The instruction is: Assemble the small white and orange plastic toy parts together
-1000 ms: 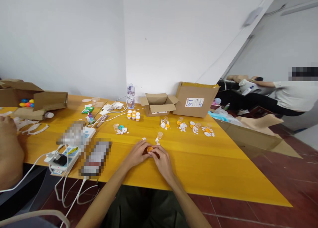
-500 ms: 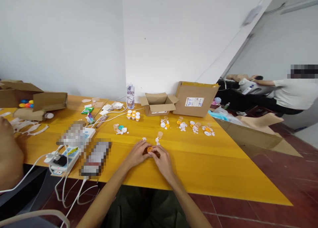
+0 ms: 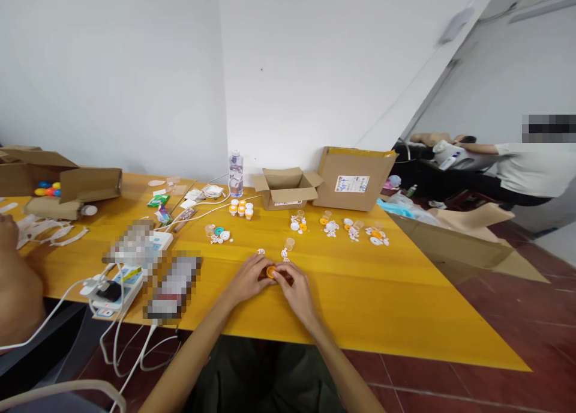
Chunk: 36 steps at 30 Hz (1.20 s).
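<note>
Head view: yellow table (image 3: 396,305) before a white wall (image 3: 288,71).
Left hand (image 3: 247,279): fingers curled, pinching the cap (image 3: 270,272) from its left.
Right hand (image 3: 296,288): thumb and fingertips pinching the cap's right edge.
Cap: orange, between both hands — near the table's front edge.
Beyond: white bits (image 3: 284,253), clear cup (image 3: 290,244).
Back: open box (image 3: 294,195), bottle (image 3: 236,176).

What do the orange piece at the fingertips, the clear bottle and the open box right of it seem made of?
Orange piece: probably smooth plastic, given its even, bright colour; too small to be sure.
Clear bottle: likely glossy plastic, being see-through, though glass isn't excluded.
Open box: matt cardboard, judging by the plain brown, folded flaps.
</note>
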Motion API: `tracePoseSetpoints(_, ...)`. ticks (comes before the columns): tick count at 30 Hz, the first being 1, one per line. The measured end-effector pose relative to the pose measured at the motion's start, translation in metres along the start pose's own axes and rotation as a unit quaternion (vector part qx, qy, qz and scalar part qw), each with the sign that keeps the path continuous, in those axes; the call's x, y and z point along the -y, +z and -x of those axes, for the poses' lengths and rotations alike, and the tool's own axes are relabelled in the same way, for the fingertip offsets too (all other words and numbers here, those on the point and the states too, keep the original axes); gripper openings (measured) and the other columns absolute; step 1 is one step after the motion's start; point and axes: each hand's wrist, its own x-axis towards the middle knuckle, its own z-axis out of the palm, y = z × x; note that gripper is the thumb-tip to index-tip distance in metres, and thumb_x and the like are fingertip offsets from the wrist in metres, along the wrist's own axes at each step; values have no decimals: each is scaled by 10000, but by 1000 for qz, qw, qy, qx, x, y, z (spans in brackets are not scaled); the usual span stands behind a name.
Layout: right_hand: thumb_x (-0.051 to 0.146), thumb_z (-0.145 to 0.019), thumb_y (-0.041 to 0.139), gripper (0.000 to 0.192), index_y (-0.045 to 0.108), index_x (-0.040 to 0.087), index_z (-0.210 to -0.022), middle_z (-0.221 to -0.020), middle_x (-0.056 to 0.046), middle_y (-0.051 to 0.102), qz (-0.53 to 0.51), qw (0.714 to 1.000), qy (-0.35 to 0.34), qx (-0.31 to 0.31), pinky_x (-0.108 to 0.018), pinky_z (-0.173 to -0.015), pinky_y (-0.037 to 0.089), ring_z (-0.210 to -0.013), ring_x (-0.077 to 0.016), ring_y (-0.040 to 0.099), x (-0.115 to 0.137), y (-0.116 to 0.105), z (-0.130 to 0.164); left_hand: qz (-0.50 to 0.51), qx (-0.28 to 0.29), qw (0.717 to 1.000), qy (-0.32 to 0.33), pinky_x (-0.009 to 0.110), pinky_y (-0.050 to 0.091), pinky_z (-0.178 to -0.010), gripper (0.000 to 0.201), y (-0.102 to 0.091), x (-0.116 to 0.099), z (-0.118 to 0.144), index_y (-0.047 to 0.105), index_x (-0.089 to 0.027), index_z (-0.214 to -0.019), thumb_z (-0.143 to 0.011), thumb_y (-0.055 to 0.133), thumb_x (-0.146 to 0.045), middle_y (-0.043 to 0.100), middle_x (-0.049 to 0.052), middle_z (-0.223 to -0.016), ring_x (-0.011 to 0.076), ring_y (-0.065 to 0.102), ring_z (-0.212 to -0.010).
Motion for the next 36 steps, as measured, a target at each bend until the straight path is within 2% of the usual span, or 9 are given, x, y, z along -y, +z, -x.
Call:
tracePoseSetpoints(9,336,-888,563,176,697,238,-828,-921,-48,722,23,1000,-20,8,-316,-811,510,-882,-209,665,-4,1,1,-8,2,1000,1,391,446,-934,193,0,-2,1,604,-229,-1052,-907,582,-353,651,62,-1023,231,578,-983)
tracePoseSetpoints(20,346,-896,505,217,679,229,-839,-867,-47,716,24,999,1,-42,-304,-751,518,-810,-204,654,-2,0,1,-25,-4,1000,3,384,443,-938,171,-3,-7,2,593,-238,-1033,-870,596,-287,632,56,-1038,239,564,-1013)
tracePoseSetpoints(31,367,-892,493,243,683,227,-838,-873,-61,721,40,997,-2,-61,-317,-754,532,-818,-215,666,-6,1,1,-89,-11,996,11,406,415,-940,76,-3,-10,3,568,-237,-954,-891,536,-264,602,54,-997,253,520,-1020)
tracePoseSetpoints(36,358,-898,470,248,674,223,-867,-908,-75,715,59,993,6,-98,-327,-762,535,-839,-219,667,-10,-1,1,-106,-15,994,7,413,413,-944,96,-2,-9,3,553,-233,-969,-874,542,-242,597,59,-1015,260,515,-1043)
